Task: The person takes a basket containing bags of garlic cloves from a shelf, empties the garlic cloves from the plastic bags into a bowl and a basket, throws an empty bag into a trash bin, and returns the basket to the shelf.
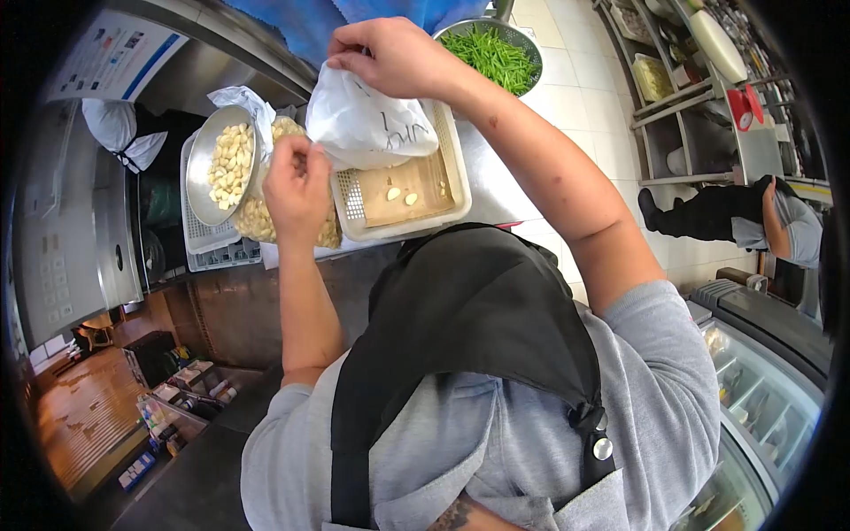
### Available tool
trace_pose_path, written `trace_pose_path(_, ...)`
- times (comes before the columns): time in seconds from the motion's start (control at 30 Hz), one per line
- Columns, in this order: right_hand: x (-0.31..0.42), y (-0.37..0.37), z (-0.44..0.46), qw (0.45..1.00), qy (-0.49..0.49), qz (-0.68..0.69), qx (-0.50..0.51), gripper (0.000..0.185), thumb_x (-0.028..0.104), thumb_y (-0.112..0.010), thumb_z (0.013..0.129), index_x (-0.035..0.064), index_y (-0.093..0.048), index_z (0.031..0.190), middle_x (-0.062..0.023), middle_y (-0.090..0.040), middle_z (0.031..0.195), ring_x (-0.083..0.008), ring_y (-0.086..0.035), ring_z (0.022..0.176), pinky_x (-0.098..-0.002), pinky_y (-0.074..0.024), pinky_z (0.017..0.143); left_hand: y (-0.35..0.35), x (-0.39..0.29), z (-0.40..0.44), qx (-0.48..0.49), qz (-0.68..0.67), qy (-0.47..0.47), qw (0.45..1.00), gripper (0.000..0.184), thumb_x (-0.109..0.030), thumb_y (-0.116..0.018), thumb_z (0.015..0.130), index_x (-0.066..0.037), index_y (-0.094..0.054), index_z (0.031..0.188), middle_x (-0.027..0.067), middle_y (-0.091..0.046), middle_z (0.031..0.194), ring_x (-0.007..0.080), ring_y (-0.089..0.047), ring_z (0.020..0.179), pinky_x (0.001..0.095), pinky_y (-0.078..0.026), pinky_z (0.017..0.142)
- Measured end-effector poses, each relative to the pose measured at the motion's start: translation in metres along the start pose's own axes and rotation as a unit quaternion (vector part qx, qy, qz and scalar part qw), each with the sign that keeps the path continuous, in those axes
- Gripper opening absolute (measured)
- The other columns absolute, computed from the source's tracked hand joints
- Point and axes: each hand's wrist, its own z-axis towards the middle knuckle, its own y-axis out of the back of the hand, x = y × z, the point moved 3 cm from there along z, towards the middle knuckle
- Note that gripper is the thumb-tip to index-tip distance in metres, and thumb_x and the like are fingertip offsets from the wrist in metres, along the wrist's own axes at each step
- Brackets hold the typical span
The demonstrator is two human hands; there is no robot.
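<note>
My right hand (390, 57) pinches the top of a white plastic bag (372, 124) with black handwriting on it. The bag hangs over a cream plastic basket (463, 199). A few peeled garlic cloves (411, 199) lie on the brown bottom of that basket; the bag hides its far part. Close by the bag's left edge, my left hand (298, 190) has its fingers curled together, and what they hold, if anything, is hidden. Under and beside this hand sits a clear bag of garlic cloves (257, 219). Left of it, a metal bowl (200, 205) holds more peeled garlic.
A metal colander (537, 62) of cut green vegetable stands behind the basket. Grey crates (208, 258) sit under the bowl. Shelves (682, 97) line the right side, where another person (753, 212) stands. A glass-topped chiller (753, 389) is at the lower right.
</note>
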Motion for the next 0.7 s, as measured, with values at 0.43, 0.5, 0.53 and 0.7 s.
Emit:
trace_pose_path(0.43,0.029,0.022,0.001,0.999,-0.002,-0.043,-0.022,0.018,0.015,-0.066,0.09,-0.0018,-0.071,0.092,-0.0272,-0.068,0.088,-0.0457,-0.066,0.088,-0.049,-0.0521,0.077,0.015,-0.011,0.033,0.04,-0.167,0.061,0.983,0.014,-0.007,-0.062,0.1,0.0,-0.054,0.109,0.0077,-0.063,0.112,0.0141,-0.065,0.088,0.0272,-0.053,0.077)
trace_pose_path(0.5,0.028,0.013,-0.002,0.997,-0.043,-0.044,0.044,0.019,0.016,-0.066,0.09,-0.0015,-0.072,0.094,-0.0276,-0.068,0.09,-0.045,-0.067,0.089,-0.0483,-0.0527,0.079,0.007,-0.001,0.033,0.085,-0.182,0.098,0.975,0.017,-0.006,-0.063,0.099,0.0,-0.054,0.112,0.0084,-0.063,0.114,0.0146,-0.065,0.089,0.0282,-0.053,0.077)
trace_pose_path(0.53,0.028,0.007,-0.002,0.996,-0.067,-0.041,0.031,0.02,0.021,-0.066,0.091,0.0044,-0.074,0.098,-0.0218,-0.071,0.09,-0.0398,-0.069,0.087,-0.0454,-0.0539,0.08,-0.003,-0.003,0.033,0.078,-0.187,0.044,0.978,0.024,-0.007,-0.066,0.097,0.0,-0.053,0.117,0.0082,-0.064,0.11,0.0148,-0.065,0.089,0.0285,-0.053,0.077)
trace_pose_path(0.7,0.015,-0.011,-0.006,0.992,-0.078,-0.035,0.095,0.027,0.032,-0.068,0.091,0.0098,-0.076,0.103,-0.0154,-0.074,0.09,-0.0346,-0.071,0.088,-0.0407,-0.0555,0.083,-0.025,-0.005,0.043,0.003,-0.039,-0.008,0.999,0.041,-0.015,-0.078,0.09,-0.001,-0.06,0.125,0.0093,-0.072,0.099,0.0118,-0.066,0.086,0.028,-0.053,0.075)
